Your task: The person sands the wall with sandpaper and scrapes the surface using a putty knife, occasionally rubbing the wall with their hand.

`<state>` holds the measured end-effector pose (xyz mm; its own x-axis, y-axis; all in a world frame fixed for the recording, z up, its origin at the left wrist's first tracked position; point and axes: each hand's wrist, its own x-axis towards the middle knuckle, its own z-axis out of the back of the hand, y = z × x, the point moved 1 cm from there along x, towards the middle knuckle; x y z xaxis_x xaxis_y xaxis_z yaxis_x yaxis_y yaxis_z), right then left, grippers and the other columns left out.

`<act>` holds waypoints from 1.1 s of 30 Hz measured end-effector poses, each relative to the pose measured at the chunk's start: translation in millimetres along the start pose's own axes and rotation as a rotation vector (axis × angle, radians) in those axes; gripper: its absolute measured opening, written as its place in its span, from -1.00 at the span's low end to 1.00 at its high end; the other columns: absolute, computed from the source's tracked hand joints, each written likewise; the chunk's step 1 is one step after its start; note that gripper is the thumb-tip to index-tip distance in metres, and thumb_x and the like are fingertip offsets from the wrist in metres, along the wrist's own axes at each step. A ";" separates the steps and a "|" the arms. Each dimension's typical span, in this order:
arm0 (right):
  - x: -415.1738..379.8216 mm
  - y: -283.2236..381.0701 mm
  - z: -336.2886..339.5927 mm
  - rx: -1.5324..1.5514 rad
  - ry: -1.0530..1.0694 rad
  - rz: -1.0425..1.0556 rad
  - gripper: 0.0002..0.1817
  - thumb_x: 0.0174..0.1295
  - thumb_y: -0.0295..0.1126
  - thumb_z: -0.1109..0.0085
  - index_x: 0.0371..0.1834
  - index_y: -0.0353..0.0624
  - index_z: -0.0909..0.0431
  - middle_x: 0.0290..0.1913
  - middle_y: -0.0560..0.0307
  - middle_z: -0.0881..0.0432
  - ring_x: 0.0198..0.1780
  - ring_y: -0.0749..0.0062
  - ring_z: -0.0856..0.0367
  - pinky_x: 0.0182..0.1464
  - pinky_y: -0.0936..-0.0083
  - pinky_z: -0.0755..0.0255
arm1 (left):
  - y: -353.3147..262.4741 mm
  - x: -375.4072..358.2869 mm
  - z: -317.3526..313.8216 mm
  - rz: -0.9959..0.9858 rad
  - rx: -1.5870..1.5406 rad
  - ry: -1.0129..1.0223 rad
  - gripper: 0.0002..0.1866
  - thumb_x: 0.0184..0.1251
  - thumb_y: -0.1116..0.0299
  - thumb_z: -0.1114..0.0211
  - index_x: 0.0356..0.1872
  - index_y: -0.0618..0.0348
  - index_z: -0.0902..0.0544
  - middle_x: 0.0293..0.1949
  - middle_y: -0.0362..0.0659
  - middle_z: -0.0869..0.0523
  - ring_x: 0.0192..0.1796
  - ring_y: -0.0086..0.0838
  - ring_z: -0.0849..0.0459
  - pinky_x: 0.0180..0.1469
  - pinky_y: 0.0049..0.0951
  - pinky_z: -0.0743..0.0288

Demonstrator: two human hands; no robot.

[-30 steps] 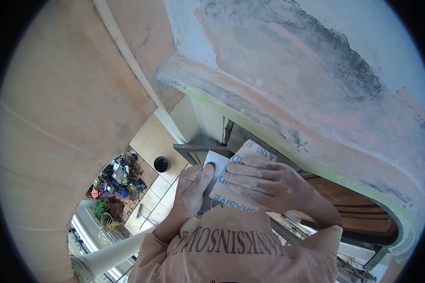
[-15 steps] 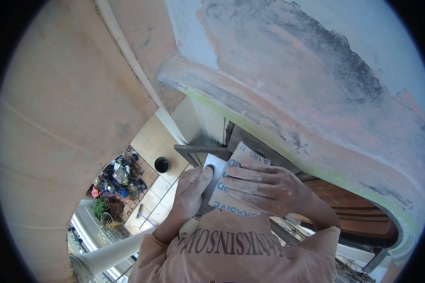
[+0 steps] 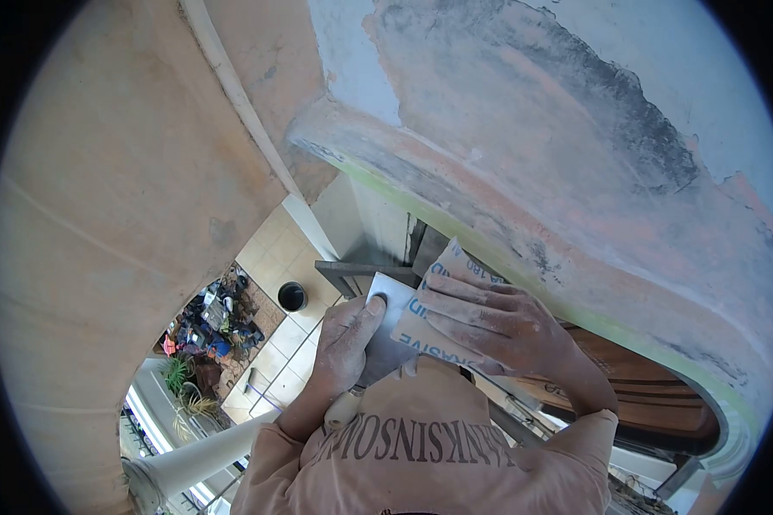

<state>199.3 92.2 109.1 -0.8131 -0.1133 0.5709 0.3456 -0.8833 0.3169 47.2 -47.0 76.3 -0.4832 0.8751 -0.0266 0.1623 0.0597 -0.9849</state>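
A flat, pale metal-looking blade (image 3: 386,330) is pinched in my left hand (image 3: 345,343), its thumb pressed on the face. Below this hand a light rounded handle (image 3: 343,410) shows; whether it joins the blade is hidden. My right hand (image 3: 498,330) holds a sheet of sandpaper (image 3: 421,330) with blue lettering, its fingers laid across the printed side and its thumb out of sight. The sheet's left edge overlaps the blade or lies right beside it. White dust covers both hands.
A patchy plaster wall (image 3: 524,129) with a curved moulding (image 3: 455,206) rises ahead. Far below are a black bucket (image 3: 293,297) on floor tiles, a pile of mixed items (image 3: 219,318) and potted plants (image 3: 177,376). A white column (image 3: 202,455) stands at lower left.
My right hand and the sandpaper have shifted slightly right, and the sheet has tilted. More of the blade is uncovered. My left hand has barely moved.
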 end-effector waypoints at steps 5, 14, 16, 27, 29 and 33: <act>3.4 9.9 -2.8 -0.024 0.084 0.027 -0.64 0.04 -0.43 -0.21 -0.06 -0.30 -0.54 0.12 -0.04 -0.51 0.24 0.10 -0.44 0.23 0.24 -0.43 | -2.3 -0.8 0.1 -0.010 0.032 0.005 -0.60 0.44 0.17 -0.02 -0.56 0.22 -0.48 -0.58 -0.33 -0.49 -0.50 -0.74 -0.33 -0.45 -0.64 -0.19; 2.6 10.4 -3.2 -0.019 0.077 0.006 -0.73 0.11 -0.41 -0.19 -0.12 -0.28 -0.55 0.08 0.01 -0.56 0.21 0.07 -0.46 0.23 0.13 -0.43 | -1.9 -3.0 2.3 0.016 0.000 0.059 -0.57 0.45 0.14 0.00 -0.39 0.36 -0.57 -0.54 -0.21 -0.60 -0.48 -0.68 -0.46 -0.44 -0.63 -0.30; 3.8 10.9 -2.1 -0.056 0.059 0.006 -0.71 0.09 -0.40 -0.20 -0.12 -0.28 -0.55 0.08 0.01 -0.56 0.22 0.06 -0.46 0.23 0.13 -0.43 | -0.3 -4.9 2.2 0.028 -0.046 0.051 -0.57 0.45 0.14 0.00 -0.39 0.37 -0.57 -0.54 -0.21 -0.60 -0.47 -0.69 -0.46 -0.43 -0.63 -0.30; -3.7 5.5 1.8 -0.079 0.084 -0.001 -0.74 0.05 -0.42 -0.23 -0.17 -0.24 -0.59 0.14 0.05 -0.51 0.25 0.17 -0.42 0.33 0.15 -0.31 | 10.3 -3.0 10.6 0.013 -0.033 -0.005 -0.63 0.43 0.17 -0.04 -0.42 0.30 -0.58 -0.49 -0.25 -0.60 -0.47 -0.68 -0.48 -0.40 -0.63 -0.32; -7.8 13.4 -3.6 -0.059 0.143 0.085 -0.75 0.05 -0.48 -0.19 -0.18 -0.29 -0.56 0.14 0.00 -0.49 0.29 0.15 -0.37 0.34 0.17 -0.30 | 11.8 -2.2 9.7 -0.029 -0.091 0.016 -0.63 0.43 0.17 -0.04 -0.42 0.29 -0.58 -0.48 -0.27 -0.59 -0.46 -0.69 -0.48 -0.39 -0.63 -0.32; -3.8 3.6 5.3 -0.054 0.013 -0.049 -0.75 0.04 -0.47 -0.19 -0.19 -0.29 -0.56 0.14 0.02 -0.49 0.27 0.13 -0.40 0.33 0.20 -0.32 | 7.8 -1.4 7.0 0.002 -0.035 -0.048 -0.60 0.45 0.19 -0.01 -0.48 0.34 -0.53 -0.57 -0.26 -0.56 -0.48 -0.70 -0.40 -0.43 -0.59 -0.25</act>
<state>206.1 91.8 112.1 -0.8347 -0.0752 0.5455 0.2800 -0.9110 0.3029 43.1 -51.1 67.5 -0.5237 0.8511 -0.0375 0.1927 0.0755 -0.9783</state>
